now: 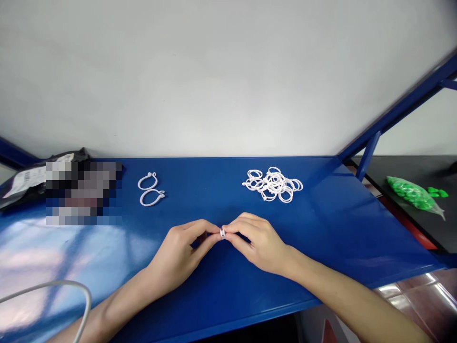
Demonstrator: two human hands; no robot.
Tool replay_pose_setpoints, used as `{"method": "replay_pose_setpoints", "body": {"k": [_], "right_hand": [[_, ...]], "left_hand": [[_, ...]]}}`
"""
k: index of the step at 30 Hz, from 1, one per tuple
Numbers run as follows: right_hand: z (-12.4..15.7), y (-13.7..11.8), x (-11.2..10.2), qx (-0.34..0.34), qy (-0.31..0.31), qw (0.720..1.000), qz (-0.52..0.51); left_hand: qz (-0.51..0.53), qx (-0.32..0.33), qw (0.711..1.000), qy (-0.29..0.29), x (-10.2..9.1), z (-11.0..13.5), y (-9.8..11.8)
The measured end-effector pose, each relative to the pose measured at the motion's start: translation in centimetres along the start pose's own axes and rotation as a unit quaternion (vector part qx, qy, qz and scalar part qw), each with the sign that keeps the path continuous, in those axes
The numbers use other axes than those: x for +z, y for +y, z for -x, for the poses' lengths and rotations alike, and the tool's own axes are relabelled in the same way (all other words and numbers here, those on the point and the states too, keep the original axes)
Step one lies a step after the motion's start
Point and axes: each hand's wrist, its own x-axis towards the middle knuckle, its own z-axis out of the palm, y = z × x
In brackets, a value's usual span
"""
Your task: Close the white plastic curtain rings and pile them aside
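Note:
My left hand (185, 245) and my right hand (259, 240) meet over the front middle of the blue table. Thumb and fingertips of each are pinched on a small white curtain ring (223, 234), seen almost edge-on and largely covered by the fingers. Beyond my left hand lie two white curtain rings, one ring (139, 183) behind the other (142, 200), each with a small eyelet and a knobbed end. A loose pile of several similar white rings (275, 183) lies beyond my right hand.
A black plastic package (26, 190) with a white label lies at the left of the blue table (200, 190). A pale cable (57, 283) curves across the lower left. Blue frame bars (369, 155) stand at the right, beside a clear bag of green pieces (410, 193) on a dark surface.

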Motion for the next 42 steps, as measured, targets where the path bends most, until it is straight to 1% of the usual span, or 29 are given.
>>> {"method": "replay_pose_setpoints", "body": {"k": [3, 5, 9, 12, 15, 17, 19, 20, 22, 23, 24, 25, 27, 28, 29, 31, 33, 39, 42], "right_hand": [[0.1, -0.1, 0.1, -0.011, 0.002, 1.0, 0.024], [0.2, -0.4, 0.0, -0.021, -0.008, 0.998, 0.052], [0.4, -1.0, -0.2, -0.043, -0.055, 0.991, 0.113], [0.4, -1.2, -0.2, -0.052, -0.078, 0.985, 0.145], [0.3, -1.1, 0.2, -0.044, -0.066, 0.987, 0.137], [0.1, -0.7, 0.4, -0.025, -0.047, 0.993, 0.107], [-0.2, 0.0, 0.4, -0.001, -0.027, 0.997, 0.069], [-0.4, 0.4, 0.1, 0.007, -0.015, 0.998, 0.058], [-0.8, 1.6, -0.9, 0.011, 0.024, 0.997, 0.077], [-0.9, 2.4, -1.6, 0.012, 0.051, 0.993, 0.106], [-1.1, 3.2, -2.5, 0.017, 0.082, 0.986, 0.143], [-1.1, 4.1, -3.4, 0.032, 0.109, 0.978, 0.177], [-1.1, 5.9, -5.1, 0.081, 0.155, 0.955, 0.24], [-1.1, 6.7, -5.9, 0.106, 0.165, 0.944, 0.266], [-1.0, 7.5, -6.4, 0.128, 0.161, 0.935, 0.289], [-0.8, 8.7, -7.0, 0.167, 0.134, 0.922, 0.321], [-0.7, 9.4, -6.9, 0.188, 0.113, 0.916, 0.336], [-0.5, 9.8, -5.9, 0.211, 0.084, 0.907, 0.353], [-0.5, 9.9, -5.6, 0.228, 0.041, 0.903, 0.363]], "left_hand": [[-0.019, 0.035, 0.999, 0.012, 0.2, 0.2, -0.2], [-0.038, 0.062, 0.997, 0.011, 0.5, 0.4, -0.4], [-0.075, 0.103, 0.992, -0.021, 0.8, 0.8, -0.8], [-0.096, 0.119, 0.988, -0.033, 0.9, 1.0, -0.9], [-0.099, 0.108, 0.989, -0.033, 0.7, 0.9, -0.9], [-0.101, 0.097, 0.989, -0.037, 0.4, 0.6, -1.0], [-0.123, 0.1, 0.986, -0.042, -0.3, 0.2, -1.3], [-0.149, 0.101, 0.983, -0.035, -0.9, -0.1, -1.6], [-0.234, 0.074, 0.969, 0.006, -2.4, -0.6, -2.6], [-0.29, 0.042, 0.955, 0.037, -3.4, -0.8, -3.2], [-0.35, -0.003, 0.935, 0.063, -4.3, -1.0, -4.0], [-0.402, -0.045, 0.912, 0.07, -5.3, -1.1, -4.7], [-0.473, -0.11, 0.873, 0.041, -7.0, -1.2, -6.2], [-0.485, -0.137, 0.864, 0.018, -7.6, -1.2, -6.8], [-0.485, -0.155, 0.861, -0.003, -8.0, -1.1, -7.3], [-0.466, -0.171, 0.867, -0.031, -8.4, -1.0, -7.9], [-0.448, -0.165, 0.878, -0.041, -8.3, -0.9, -8.1], [-0.403, -0.109, 0.908, -0.038, -7.2, -1.3, -7.6], [-0.369, -0.077, 0.924, -0.059, -6.8, -1.5, -7.4]]}}
